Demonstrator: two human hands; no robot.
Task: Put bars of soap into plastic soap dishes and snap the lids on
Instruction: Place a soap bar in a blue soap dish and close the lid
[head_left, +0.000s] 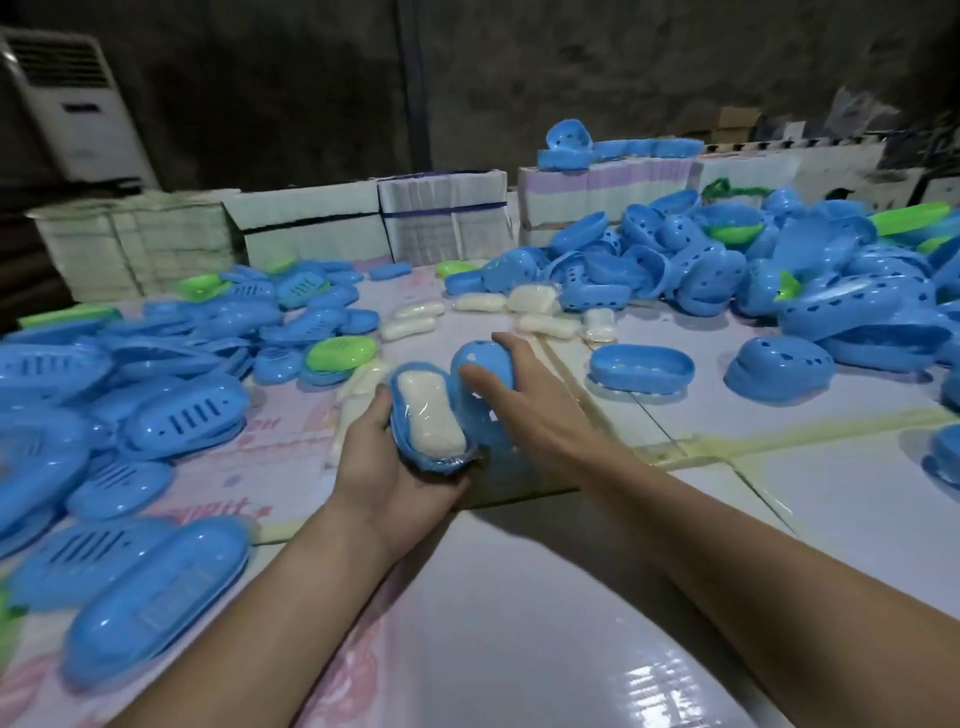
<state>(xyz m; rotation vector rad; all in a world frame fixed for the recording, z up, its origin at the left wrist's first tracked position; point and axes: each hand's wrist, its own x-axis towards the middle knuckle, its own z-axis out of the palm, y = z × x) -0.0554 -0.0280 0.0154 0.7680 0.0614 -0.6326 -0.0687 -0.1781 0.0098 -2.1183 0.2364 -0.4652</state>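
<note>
The left hand (387, 470) cradles an oval blue plastic soap dish (415, 447) from beneath, fingers curled round its rim. A white plastic-wrapped soap bar (430, 418) lies inside the dish. At 1 o'clock from the dish, touching it, the right hand (524, 400) grips a perforated blue plastic lid (480, 364), thumb on its near side, fingers over the far edge. Loose wrapped soap bars (415, 327) lie at 12 o'clock on the white table (519, 623).
</note>
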